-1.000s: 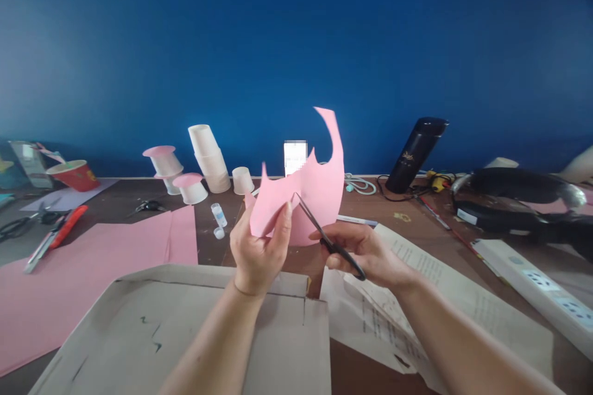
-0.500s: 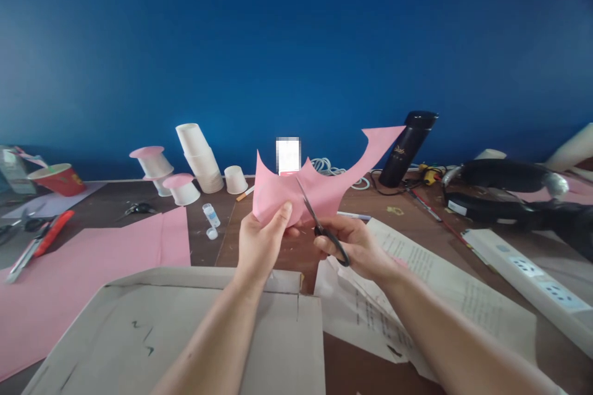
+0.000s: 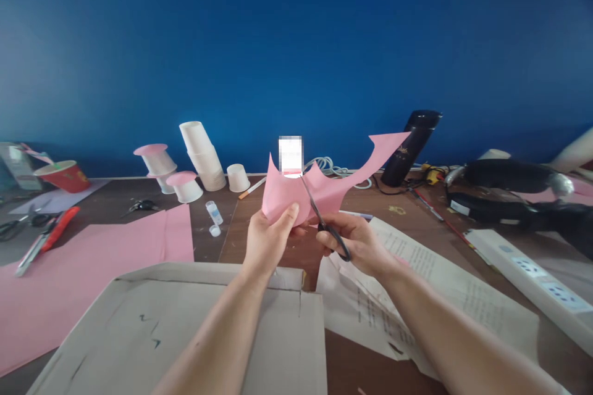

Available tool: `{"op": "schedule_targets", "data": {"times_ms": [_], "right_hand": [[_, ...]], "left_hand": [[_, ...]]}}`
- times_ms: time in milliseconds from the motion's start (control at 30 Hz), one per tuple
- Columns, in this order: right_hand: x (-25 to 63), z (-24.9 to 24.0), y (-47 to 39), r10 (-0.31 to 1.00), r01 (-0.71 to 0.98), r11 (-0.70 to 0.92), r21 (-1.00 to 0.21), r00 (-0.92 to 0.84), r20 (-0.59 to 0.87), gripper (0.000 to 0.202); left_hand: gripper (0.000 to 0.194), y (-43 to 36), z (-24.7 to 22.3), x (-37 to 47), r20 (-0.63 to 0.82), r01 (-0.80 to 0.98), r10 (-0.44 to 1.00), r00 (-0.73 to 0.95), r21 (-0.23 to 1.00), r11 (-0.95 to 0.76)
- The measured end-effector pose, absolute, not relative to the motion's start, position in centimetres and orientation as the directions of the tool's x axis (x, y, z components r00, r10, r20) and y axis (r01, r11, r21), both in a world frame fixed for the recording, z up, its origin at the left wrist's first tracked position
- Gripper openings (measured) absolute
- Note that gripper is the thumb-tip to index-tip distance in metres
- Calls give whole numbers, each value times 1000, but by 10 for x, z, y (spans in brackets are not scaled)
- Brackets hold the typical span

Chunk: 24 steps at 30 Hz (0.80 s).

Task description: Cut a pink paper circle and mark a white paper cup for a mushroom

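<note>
left hand (image 3: 269, 239) pinching pink paper (image 3: 287, 196) | right hand (image 3: 359, 241) gripping scissors (image 3: 321, 226) beside it | tail (image 3: 383, 152)'s flopped out beyond that hand now, probably easier snipping

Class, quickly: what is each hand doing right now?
Left hand: closed, pinching the cut pink paper under its thumb.
Right hand: closed around the handles of the scissors.

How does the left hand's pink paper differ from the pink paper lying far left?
The held paper looks smaller than the table paper. The held paper's edge curves to points; the table paper's edges look mostly straight. The held paper is raised; the table paper lies flat. Both are pink.
</note>
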State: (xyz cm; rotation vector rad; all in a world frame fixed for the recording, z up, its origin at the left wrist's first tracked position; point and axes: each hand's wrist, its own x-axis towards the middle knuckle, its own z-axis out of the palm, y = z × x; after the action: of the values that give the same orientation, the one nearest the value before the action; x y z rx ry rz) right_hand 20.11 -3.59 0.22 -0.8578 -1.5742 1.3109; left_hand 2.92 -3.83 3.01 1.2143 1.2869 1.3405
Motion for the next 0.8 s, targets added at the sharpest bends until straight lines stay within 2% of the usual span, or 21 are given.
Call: {"op": "schedule_targets", "data": {"times_ms": [433,800], "right_hand": [[199,2,-36,905,1,259,-966,-349,243,36],[198,3,-37,916,-23,220,-975,-339,215,35]], "left_hand": [[33,-39,27,33,54,-22,992,-118,998,-57],[37,-39,25,33,48,-3,994,-101,999,-48]]}}
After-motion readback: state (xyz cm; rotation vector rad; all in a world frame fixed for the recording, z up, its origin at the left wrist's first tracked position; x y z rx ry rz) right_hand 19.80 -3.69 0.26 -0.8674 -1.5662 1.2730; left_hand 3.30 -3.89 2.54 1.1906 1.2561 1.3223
